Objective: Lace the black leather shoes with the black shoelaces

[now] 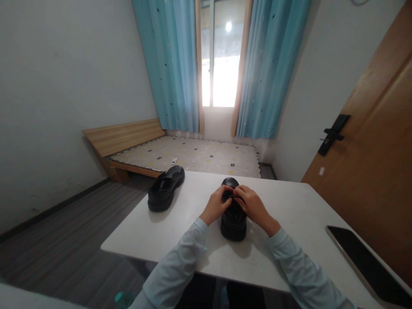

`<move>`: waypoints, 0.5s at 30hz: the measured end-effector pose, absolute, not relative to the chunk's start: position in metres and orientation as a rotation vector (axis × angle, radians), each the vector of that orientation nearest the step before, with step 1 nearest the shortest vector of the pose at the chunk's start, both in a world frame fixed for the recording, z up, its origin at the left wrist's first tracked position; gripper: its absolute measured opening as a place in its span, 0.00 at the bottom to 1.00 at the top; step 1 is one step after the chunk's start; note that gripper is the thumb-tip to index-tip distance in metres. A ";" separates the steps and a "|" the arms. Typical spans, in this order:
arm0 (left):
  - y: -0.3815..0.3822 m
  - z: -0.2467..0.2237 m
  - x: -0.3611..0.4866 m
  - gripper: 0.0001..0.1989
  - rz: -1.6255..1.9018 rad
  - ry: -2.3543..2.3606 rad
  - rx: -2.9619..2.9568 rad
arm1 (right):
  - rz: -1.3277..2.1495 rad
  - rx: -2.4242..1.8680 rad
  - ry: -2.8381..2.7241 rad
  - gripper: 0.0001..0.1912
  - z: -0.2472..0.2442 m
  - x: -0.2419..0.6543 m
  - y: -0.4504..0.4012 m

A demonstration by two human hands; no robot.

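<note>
A black shoe [233, 231] stands upright on the white table [180, 238], its toe pointing away from me and its heel towards me. My left hand [217, 203] is closed on the upper at the left side of the opening. From the right, my right hand [252, 203] pinches the same upper, with its fingertips close to those of the left. The fingers cover the front of the opening, so the exact part they grip is hard to see. Apart from both hands, a matching black shoe [164, 191] rests near the table's left edge, its toe angled away to the right.
A dark flat device with a light edge [367, 262] lies at the table's right side. Beyond the table is a bed [206, 153] bearing a small white object [174, 161]. A wooden door [363, 163] stands at the right. Something teal [125, 299] is low at the left.
</note>
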State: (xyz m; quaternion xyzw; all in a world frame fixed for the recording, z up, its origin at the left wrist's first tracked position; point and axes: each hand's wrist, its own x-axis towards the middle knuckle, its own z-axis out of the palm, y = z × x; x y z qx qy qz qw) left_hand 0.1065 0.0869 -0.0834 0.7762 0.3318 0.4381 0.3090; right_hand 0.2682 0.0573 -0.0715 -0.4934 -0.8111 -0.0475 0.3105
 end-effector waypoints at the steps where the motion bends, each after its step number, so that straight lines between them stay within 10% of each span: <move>1: 0.087 -0.083 0.106 0.15 1.158 0.872 2.053 | -0.046 -1.263 -2.114 0.05 -0.072 0.269 0.058; 15: 0.092 -0.092 0.105 0.22 1.202 0.791 1.989 | 0.163 -1.087 -1.902 0.08 -0.069 0.284 0.061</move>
